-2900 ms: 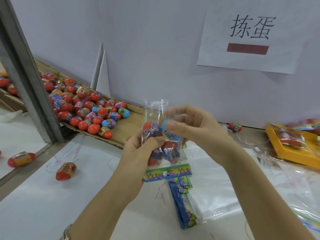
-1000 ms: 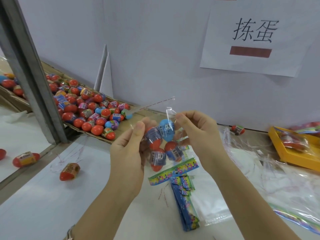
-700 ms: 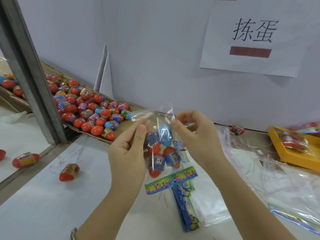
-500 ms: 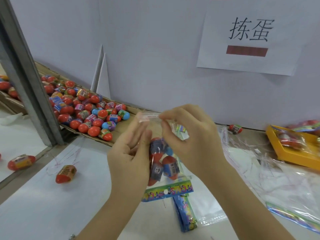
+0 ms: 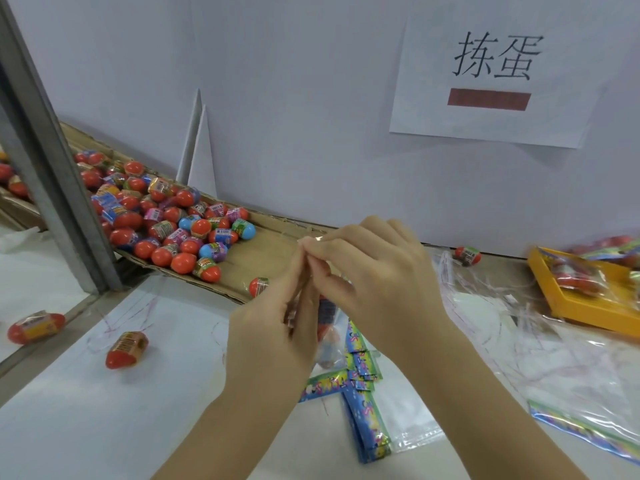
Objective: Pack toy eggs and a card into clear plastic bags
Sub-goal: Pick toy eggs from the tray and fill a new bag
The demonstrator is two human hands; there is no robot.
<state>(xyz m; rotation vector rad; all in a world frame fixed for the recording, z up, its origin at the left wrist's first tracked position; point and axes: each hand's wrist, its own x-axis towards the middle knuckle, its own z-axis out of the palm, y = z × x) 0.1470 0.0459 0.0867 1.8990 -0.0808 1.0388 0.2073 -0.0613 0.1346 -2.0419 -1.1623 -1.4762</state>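
Two hands, my left hand (image 5: 273, 327) and right hand (image 5: 377, 278), pinch one clear bag (image 5: 327, 317) shut at its top; three loose eggs (image 5: 126, 348) lie apart on the table.

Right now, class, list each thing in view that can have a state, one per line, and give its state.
Left hand: pinched shut on the clear bag's top.
Right hand: pinched shut on the same top edge.
Clear bag: held upright off the table, holding eggs, mostly hidden.
Card: at the bag's bottom.
Cardboard tray: lying flat, heaped with loose eggs.
Loose egg: lying on its side on the table.
Yellow tray: holding packed bags.
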